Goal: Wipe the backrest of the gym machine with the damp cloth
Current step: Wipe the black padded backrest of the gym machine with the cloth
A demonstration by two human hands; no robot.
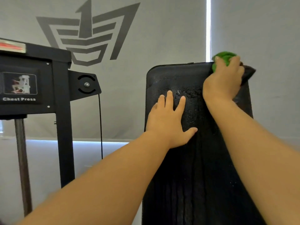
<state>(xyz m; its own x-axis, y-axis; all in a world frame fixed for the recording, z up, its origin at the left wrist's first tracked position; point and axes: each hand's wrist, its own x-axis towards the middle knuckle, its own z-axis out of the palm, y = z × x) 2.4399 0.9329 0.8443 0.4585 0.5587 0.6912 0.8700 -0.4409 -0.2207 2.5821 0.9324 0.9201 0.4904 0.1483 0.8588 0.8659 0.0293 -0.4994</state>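
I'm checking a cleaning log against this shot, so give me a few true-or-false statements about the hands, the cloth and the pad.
1. The right hand grips the bunched green cloth at the top right corner of the black padded backrest. True.
2. The left hand holds a spray bottle. False: it lies flat on the backrest with fingers spread and holds nothing.
3. Droplets and wet streaks show on the backrest. True.
4. The label on the black machine housing reads "Leg Press". False: it reads "Chest Press".
5. The cloth is at the bottom of the backrest. False: it sits at the top edge.
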